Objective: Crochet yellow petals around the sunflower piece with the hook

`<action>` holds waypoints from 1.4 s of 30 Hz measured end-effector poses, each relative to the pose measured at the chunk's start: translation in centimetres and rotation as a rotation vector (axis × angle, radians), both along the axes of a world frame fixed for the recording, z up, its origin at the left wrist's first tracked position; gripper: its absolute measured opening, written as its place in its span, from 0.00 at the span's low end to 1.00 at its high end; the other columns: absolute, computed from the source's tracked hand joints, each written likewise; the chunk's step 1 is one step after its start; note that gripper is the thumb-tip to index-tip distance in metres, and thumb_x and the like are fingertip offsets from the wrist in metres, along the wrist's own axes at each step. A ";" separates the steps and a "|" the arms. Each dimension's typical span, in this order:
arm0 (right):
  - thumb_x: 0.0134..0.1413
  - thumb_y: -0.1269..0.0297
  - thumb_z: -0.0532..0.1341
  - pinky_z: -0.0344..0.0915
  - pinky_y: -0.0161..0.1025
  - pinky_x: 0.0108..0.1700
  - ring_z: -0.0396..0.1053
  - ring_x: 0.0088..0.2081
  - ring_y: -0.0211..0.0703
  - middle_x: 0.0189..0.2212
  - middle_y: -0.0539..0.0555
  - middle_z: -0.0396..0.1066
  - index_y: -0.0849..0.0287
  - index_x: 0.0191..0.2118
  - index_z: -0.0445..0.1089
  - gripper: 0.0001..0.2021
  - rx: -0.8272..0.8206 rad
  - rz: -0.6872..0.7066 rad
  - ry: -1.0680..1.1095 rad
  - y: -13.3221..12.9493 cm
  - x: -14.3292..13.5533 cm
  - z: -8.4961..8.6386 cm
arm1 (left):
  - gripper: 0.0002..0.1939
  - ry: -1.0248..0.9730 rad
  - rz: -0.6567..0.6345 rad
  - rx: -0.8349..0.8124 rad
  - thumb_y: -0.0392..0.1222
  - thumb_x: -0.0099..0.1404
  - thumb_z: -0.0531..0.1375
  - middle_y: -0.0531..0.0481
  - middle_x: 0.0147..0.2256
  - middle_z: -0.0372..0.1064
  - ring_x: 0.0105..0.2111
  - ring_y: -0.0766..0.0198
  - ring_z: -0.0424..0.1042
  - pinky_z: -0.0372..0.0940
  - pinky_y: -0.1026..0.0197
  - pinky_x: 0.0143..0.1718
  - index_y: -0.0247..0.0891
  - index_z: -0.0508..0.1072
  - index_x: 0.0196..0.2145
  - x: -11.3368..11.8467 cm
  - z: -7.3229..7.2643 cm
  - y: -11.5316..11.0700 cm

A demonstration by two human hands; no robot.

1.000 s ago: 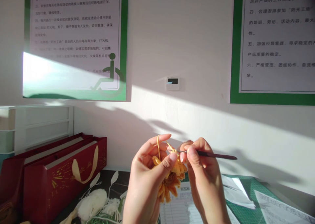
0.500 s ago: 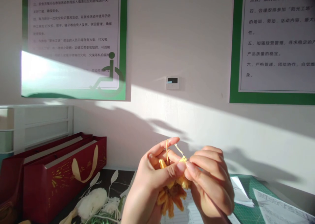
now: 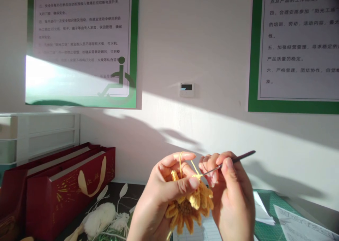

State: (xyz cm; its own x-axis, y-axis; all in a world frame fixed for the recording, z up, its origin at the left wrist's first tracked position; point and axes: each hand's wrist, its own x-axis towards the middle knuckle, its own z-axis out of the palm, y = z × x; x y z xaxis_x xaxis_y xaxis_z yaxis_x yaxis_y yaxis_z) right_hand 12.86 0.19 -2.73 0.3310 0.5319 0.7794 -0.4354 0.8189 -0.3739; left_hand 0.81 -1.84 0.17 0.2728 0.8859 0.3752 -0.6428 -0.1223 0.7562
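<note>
A yellow crocheted flower (image 3: 182, 212) with a brown centre hangs below my left hand (image 3: 164, 188), whose thumb and fingers pinch its upper edge. Yellow yarn (image 3: 180, 163) loops over the raised index finger and runs down to the stitches. My right hand (image 3: 231, 191) grips a crochet hook (image 3: 242, 156) with a dark handle between thumb and fingers. The thin metal shaft points left and down, and its tip meets the yarn at the top of the flower.
Red gift bags (image 3: 71, 188) stand at the left beside white drawers (image 3: 50, 131). White fluffy decorations (image 3: 99, 218) lie near them. At the right, papers (image 3: 299, 223) rest on a green cutting mat (image 3: 270, 202). Posters and a small wall panel (image 3: 186, 89) are behind.
My right hand has turned and opened its pose, so the hook's dark handle now shows pointing up and right. More of the flower's petals are visible. The view has shifted slightly.
</note>
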 end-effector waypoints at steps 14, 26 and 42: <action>0.69 0.62 0.58 0.72 0.45 0.46 0.75 0.43 0.43 0.37 0.51 0.73 0.51 0.41 0.69 0.04 0.045 -0.149 -0.167 0.9 0.7 -0.8 | 0.22 0.004 0.260 -0.003 0.36 0.45 0.79 0.54 0.26 0.73 0.24 0.69 0.72 0.69 0.68 0.26 0.35 0.82 0.39 0.6 0.1 -0.5; 0.69 0.71 0.55 0.69 0.45 0.43 0.76 0.41 0.44 0.35 0.51 0.76 0.54 0.44 0.66 0.05 0.322 -0.392 -0.342 0.5 2.2 0.3 | 0.23 0.024 0.239 -0.001 0.32 0.42 0.79 0.55 0.25 0.75 0.22 0.67 0.72 0.70 0.66 0.26 0.37 0.82 0.38 0.3 0.1 -0.1; 0.57 0.77 0.64 0.70 0.52 0.42 0.72 0.41 0.47 0.40 0.51 0.73 0.47 0.47 0.71 0.17 0.458 -0.665 -0.478 1.6 1.9 -1.2 | 0.27 0.034 0.186 -0.043 0.31 0.42 0.78 0.52 0.24 0.75 0.22 0.64 0.75 0.70 0.66 0.26 0.36 0.81 0.42 0.1 0.1 0.0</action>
State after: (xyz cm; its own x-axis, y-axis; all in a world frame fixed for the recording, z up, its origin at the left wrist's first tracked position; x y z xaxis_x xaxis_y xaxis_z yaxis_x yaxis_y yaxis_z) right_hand 14.74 1.76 -3.89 0.0475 -0.0441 0.9979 0.2918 0.9561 0.0284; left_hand 0.90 -1.81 0.24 0.1149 0.9374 0.3288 -0.5858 -0.2033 0.7845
